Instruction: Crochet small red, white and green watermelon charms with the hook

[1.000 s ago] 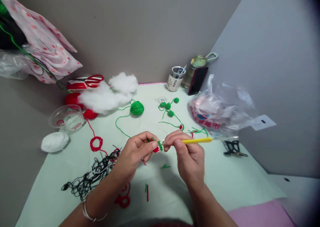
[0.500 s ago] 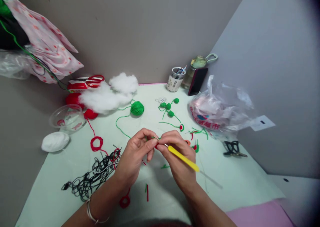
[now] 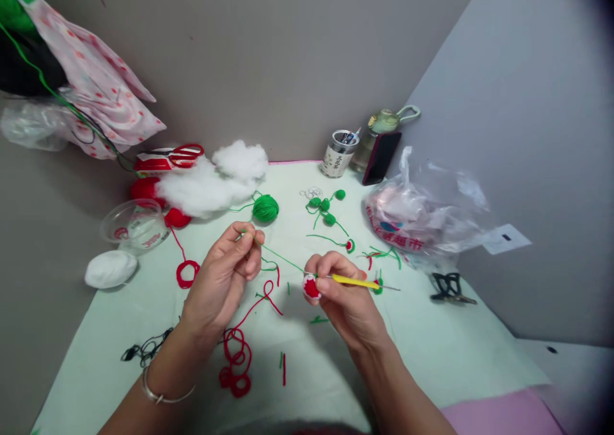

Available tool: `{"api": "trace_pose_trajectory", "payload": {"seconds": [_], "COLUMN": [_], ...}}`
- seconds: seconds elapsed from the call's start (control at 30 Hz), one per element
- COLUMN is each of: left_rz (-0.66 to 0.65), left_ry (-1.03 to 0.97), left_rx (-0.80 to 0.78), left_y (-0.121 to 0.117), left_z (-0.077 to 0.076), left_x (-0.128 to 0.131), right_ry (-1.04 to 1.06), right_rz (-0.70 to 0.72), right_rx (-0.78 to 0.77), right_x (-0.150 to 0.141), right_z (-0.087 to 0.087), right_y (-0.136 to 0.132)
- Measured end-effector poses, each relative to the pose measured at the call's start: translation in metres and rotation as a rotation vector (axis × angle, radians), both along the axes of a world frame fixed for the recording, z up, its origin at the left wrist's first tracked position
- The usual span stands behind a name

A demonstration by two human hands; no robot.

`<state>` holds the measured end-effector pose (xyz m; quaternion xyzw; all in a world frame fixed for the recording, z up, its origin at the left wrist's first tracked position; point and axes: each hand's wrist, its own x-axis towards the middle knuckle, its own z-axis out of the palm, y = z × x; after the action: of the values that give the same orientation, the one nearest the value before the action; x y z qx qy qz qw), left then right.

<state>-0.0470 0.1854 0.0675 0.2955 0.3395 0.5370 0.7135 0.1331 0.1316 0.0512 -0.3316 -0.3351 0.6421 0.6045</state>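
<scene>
My right hand [image 3: 343,294] is closed around a crochet hook [image 3: 355,282] with a yellow handle, and also pinches a small red and white crocheted piece [image 3: 311,286]. Green yarn [image 3: 283,257] runs taut from that piece up to my left hand [image 3: 225,272], whose thumb and fingers pinch it. A green yarn ball [image 3: 265,209] lies on the table beyond my left hand. Loops of red yarn [image 3: 235,358] are spread on the cloth between my forearms. Small green crocheted balls [image 3: 325,205] with tails sit past my right hand.
White stuffing [image 3: 206,185], red scissors [image 3: 186,156] and a clear plastic tub [image 3: 132,224] stand at the back left. A pen tin [image 3: 338,157], a phone [image 3: 381,158] and a plastic bag [image 3: 417,211] are at the back right. A black hair clip [image 3: 451,288] lies at the right.
My hands, close together before, are now apart: the left has moved left, drawing the green yarn taut. The hook has turned nearly level, and the red and white piece now shows.
</scene>
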Motion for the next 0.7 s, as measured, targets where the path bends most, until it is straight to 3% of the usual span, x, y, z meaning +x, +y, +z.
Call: {"api": "trace_pose_trajectory", "payload": {"seconds": [0.1,0.2,0.33,0.43,0.5,0.6,0.67,0.7], "left_rz": [0.013,-0.008,0.035,0.034,-0.020,-0.038,-0.018,-0.006], "left_ry": [-0.032,-0.007,0.267,0.623,0.768,0.828,0.825,0.823], "left_rx": [0.000,0.014,0.122,0.258,0.324,0.334,0.326,0.321], "left_y": [0.001,0.003,-0.001,-0.014,-0.026,-0.045,-0.056,-0.059], "left_z": [0.003,0.002,-0.011,-0.031,-0.043,-0.055,-0.057,-0.056], "left_x": [-0.001,-0.006,-0.015,-0.020,-0.019,-0.015,-0.013,-0.012], "right_ry": [-0.035,-0.178,-0.861,-1.398,-1.567,-1.493,-1.284,-1.163], "right_rz": [0.050,0.014,-0.101,-0.003,0.101,0.008,-0.063,-0.031], "right_rx": [-0.019,0.067,0.505,0.861,0.926,0.872,0.718,0.609], "right_x": [-0.002,-0.001,0.007,0.013,0.014,0.010,0.003,-0.002], "right_z": [-0.001,-0.006,-0.019,-0.032,-0.040,-0.043,-0.039,-0.037], "right_y": [-0.001,-0.004,-0.009,-0.012,-0.012,-0.014,-0.015,-0.016]}}
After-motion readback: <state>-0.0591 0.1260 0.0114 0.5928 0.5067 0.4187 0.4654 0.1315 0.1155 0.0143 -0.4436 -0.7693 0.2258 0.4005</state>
